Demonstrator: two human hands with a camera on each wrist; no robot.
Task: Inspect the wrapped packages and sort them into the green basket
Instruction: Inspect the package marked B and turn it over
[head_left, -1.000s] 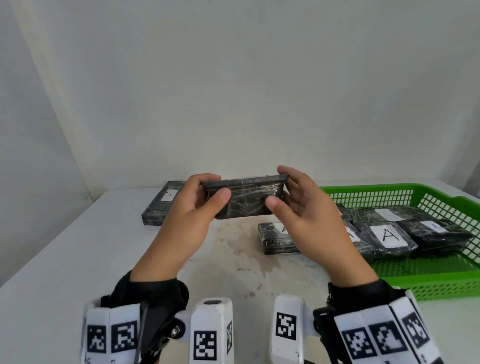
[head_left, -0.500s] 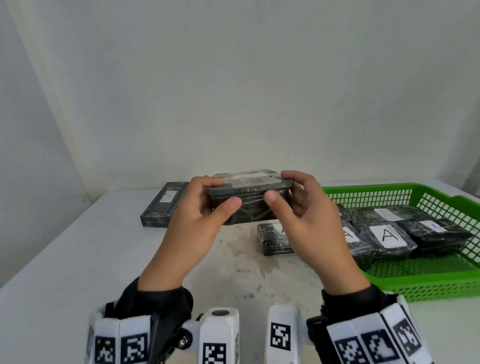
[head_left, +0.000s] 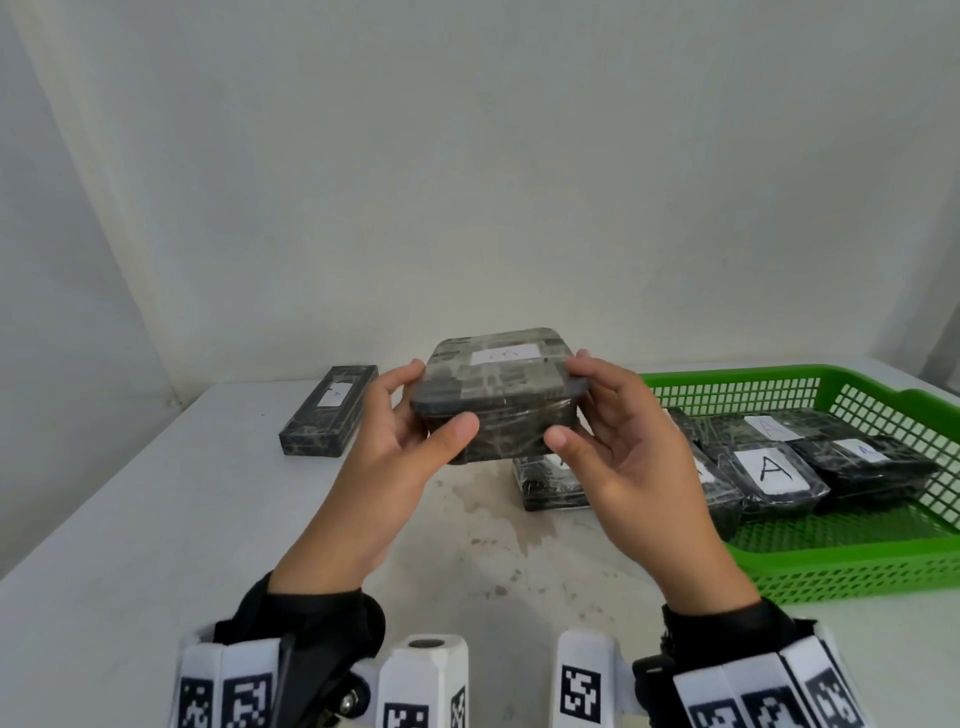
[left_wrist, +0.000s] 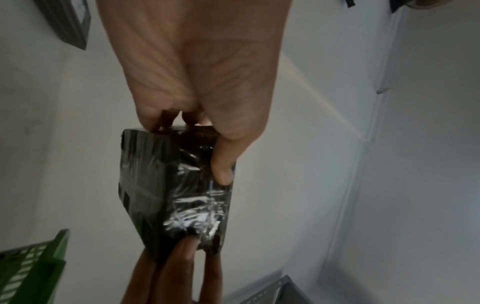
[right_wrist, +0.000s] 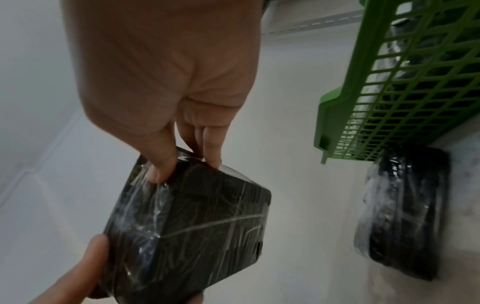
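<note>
A dark film-wrapped package with a white label on its top hangs above the table, held at both ends. My left hand grips its left end, thumb on the near side. My right hand grips the right end the same way. The green basket stands at the right and holds several wrapped packages labelled A. One more package lies on the table by the basket's left wall, partly hidden by my right hand.
A long dark wrapped package with a white label lies at the back left of the white table. A pale wall rises right behind the table. Stains mark the tabletop under my hands.
The held package has tipped from edge-on to top-up, so its labelled face now shows. Both hands kept their grip and rose slightly.
</note>
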